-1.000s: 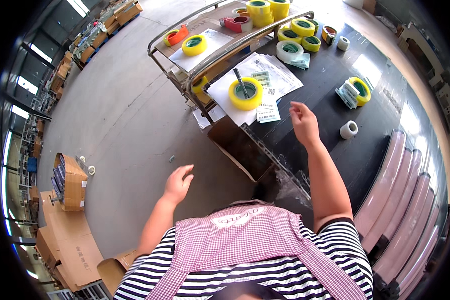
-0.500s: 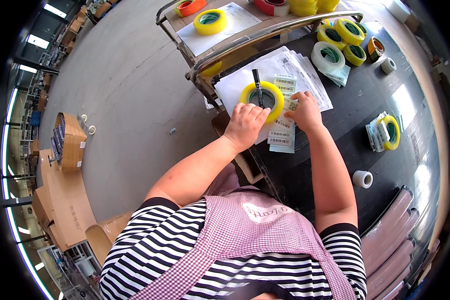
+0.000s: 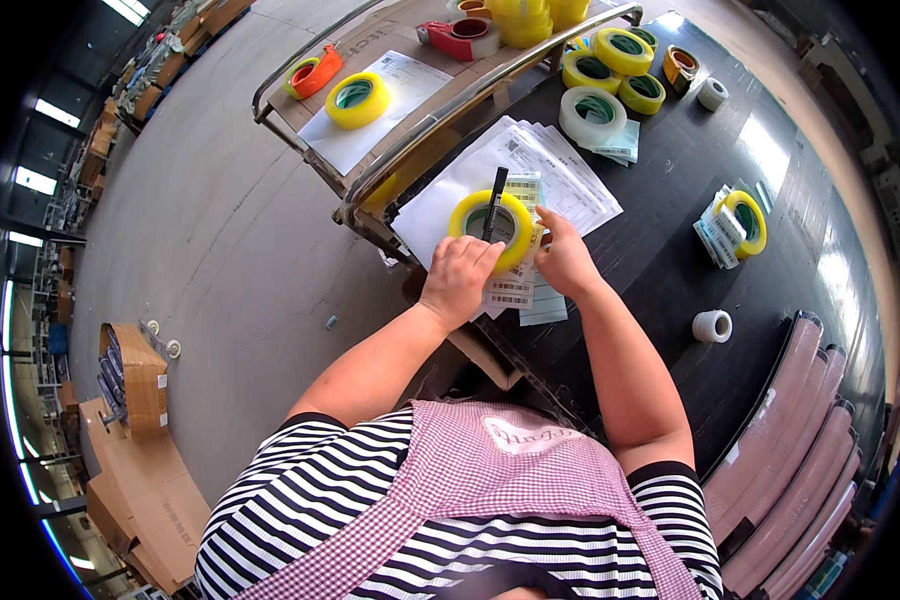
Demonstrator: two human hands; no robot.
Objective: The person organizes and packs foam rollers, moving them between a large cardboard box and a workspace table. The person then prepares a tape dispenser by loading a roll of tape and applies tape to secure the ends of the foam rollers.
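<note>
A yellow tape roll [image 3: 492,222] lies flat on a stack of white sheets [image 3: 560,185] on the black table [image 3: 690,270], with a black pen [image 3: 494,200] across its hole. My left hand [image 3: 457,283] rests against the roll's near rim, fingers curled over printed label strips [image 3: 510,290]. My right hand [image 3: 564,258] presses fingertips on the label strips just right of the roll. Whether either hand pinches a label is hidden.
More yellow rolls [image 3: 610,62] and a white roll [image 3: 593,115] sit at the far table end; a small white roll [image 3: 712,326] and a yellow roll with labels [image 3: 738,225] lie right. A trolley [image 3: 370,110] carries another yellow roll [image 3: 356,98]. Cardboard boxes [image 3: 135,375] stand left.
My left hand rose from my side to the roll. My right hand came back to the labels. The view has closed in on the table.
</note>
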